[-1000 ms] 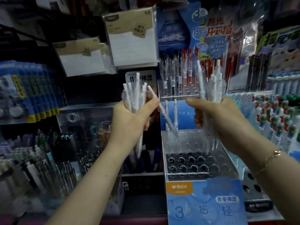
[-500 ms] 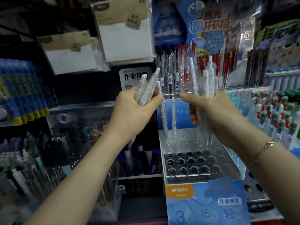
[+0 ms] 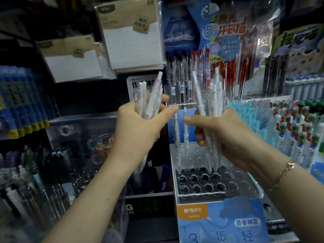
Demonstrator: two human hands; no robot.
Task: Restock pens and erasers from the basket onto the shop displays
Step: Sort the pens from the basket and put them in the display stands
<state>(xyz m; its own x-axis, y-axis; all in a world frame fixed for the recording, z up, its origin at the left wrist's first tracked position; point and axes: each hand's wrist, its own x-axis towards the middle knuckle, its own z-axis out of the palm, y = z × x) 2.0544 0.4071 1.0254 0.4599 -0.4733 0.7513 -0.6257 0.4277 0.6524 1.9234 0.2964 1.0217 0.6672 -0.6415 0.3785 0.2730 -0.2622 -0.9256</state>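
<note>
Both hands are up in front of the shelves, left hand (image 3: 140, 127) wrapped round a bunch of white pens (image 3: 151, 99), right hand (image 3: 226, 135) gripping another bundle (image 3: 210, 95) right above the clear holder (image 3: 215, 179), where two pens (image 3: 180, 134) already stand at the back

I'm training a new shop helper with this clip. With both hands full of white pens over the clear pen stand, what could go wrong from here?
1. Both the left hand and right hand hold full bundles of pens, so neither is free to seat one; pens may slip from a grip.
2. The two pens already standing in the pen stand sit right beside the right bundle and could be knocked over.
</note>
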